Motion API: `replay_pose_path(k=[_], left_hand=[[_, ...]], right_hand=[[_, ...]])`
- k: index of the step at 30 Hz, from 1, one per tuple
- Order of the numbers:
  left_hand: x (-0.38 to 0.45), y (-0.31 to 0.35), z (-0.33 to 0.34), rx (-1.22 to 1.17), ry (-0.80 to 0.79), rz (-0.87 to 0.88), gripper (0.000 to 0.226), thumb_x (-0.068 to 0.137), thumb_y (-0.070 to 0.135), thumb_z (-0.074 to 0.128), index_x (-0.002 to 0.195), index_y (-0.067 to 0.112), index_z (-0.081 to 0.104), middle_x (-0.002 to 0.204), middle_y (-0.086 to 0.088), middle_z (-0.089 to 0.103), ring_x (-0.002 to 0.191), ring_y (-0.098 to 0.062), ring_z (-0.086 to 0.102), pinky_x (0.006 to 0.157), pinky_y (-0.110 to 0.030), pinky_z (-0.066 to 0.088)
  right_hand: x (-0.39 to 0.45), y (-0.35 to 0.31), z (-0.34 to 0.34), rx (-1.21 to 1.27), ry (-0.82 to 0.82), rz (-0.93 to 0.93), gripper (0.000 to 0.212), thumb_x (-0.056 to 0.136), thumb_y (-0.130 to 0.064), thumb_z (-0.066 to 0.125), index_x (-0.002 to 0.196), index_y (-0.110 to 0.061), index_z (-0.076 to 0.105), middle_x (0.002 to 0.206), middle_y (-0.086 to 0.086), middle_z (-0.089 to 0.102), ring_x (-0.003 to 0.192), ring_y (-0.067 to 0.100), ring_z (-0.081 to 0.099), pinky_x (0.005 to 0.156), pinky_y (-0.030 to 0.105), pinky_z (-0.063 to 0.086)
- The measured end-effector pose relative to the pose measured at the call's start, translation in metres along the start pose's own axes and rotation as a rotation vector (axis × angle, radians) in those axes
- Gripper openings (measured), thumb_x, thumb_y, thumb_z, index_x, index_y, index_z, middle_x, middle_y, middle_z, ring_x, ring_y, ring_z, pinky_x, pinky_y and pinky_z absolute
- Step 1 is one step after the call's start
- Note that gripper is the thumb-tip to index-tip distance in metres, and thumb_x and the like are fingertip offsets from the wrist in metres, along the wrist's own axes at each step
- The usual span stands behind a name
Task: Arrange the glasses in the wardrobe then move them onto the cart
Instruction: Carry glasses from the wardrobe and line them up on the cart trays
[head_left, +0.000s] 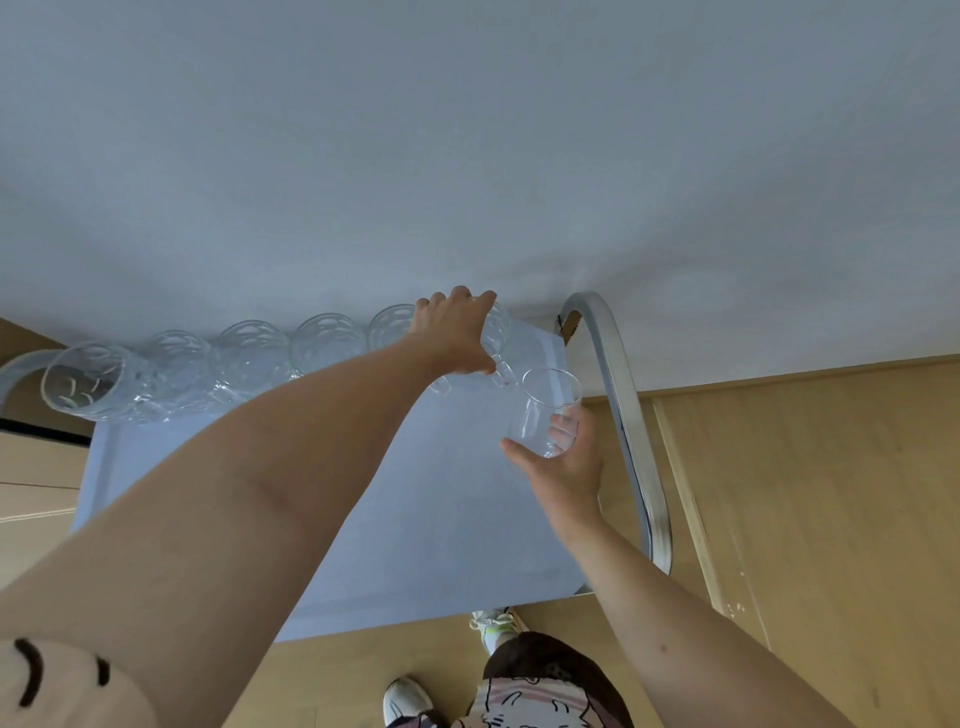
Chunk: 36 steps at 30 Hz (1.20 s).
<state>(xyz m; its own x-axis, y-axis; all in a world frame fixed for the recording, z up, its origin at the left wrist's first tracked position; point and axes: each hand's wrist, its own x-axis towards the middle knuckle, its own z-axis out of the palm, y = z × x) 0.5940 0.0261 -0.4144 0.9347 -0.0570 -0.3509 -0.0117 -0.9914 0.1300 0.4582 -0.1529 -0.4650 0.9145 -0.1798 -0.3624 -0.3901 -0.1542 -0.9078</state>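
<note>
A row of several clear patterned glass mugs (327, 343) stands along the far edge of the cart's pale blue top (395, 509), against the wall. My left hand (457, 332) reaches over the cart and grips the rightmost mug (497, 332) of the row from above, fingers curled over its rim. My right hand (563, 462) holds a plain clear glass (545, 410) from below, just above the cart's right side, close to that mug. At the row's left end, one mug (83, 382) shows its open mouth to the camera.
A curved metal handle (631, 415) rises at the cart's right end, and another handle (21, 366) shows at the left. The white wall (467, 156) is right behind the cart. Wooden floor (805, 493) surrounds it; my shoes (408, 701) stand at its near edge.
</note>
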Motion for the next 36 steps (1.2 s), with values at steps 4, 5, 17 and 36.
replay_pose_path(k=[4,5,17,36], left_hand=[[-0.002,-0.001,0.008,0.018,0.017,0.0,0.109,0.071,0.063,0.077,0.157,0.027,0.021,0.153,-0.012,0.039,0.135,-0.037,0.044,0.114,-0.046,0.03],[-0.002,-0.001,0.009,0.029,0.018,-0.001,0.11,0.072,0.066,0.075,0.158,0.026,0.019,0.154,-0.012,0.038,0.136,-0.037,0.042,0.115,-0.047,0.028],[0.004,0.004,0.004,-0.052,-0.001,-0.002,0.102,0.075,0.059,0.078,0.153,0.018,0.027,0.149,-0.014,0.04,0.129,-0.039,0.05,0.104,-0.043,0.041],[0.004,0.001,0.004,-0.029,0.01,-0.013,0.095,0.069,0.065,0.079,0.142,0.019,0.04,0.132,-0.013,0.049,0.12,-0.035,0.055,0.103,-0.045,0.042]], right_hand=[[-0.001,-0.003,-0.001,-0.004,-0.016,-0.008,0.077,0.062,-0.026,0.096,0.122,-0.032,0.048,0.12,-0.013,0.057,0.117,0.01,0.058,0.088,0.015,0.044],[-0.002,-0.004,-0.002,-0.005,-0.018,-0.011,0.077,0.063,-0.026,0.096,0.122,-0.032,0.047,0.12,-0.012,0.057,0.117,0.01,0.058,0.087,0.014,0.043],[-0.009,-0.004,-0.013,-0.013,-0.021,-0.033,0.08,0.064,-0.025,0.096,0.127,-0.029,0.047,0.12,-0.014,0.055,0.118,0.011,0.057,0.096,0.024,0.045],[-0.001,0.001,-0.003,-0.012,-0.028,-0.049,0.073,0.061,-0.027,0.097,0.108,-0.047,0.045,0.117,-0.02,0.056,0.115,0.006,0.058,0.095,0.023,0.047]])
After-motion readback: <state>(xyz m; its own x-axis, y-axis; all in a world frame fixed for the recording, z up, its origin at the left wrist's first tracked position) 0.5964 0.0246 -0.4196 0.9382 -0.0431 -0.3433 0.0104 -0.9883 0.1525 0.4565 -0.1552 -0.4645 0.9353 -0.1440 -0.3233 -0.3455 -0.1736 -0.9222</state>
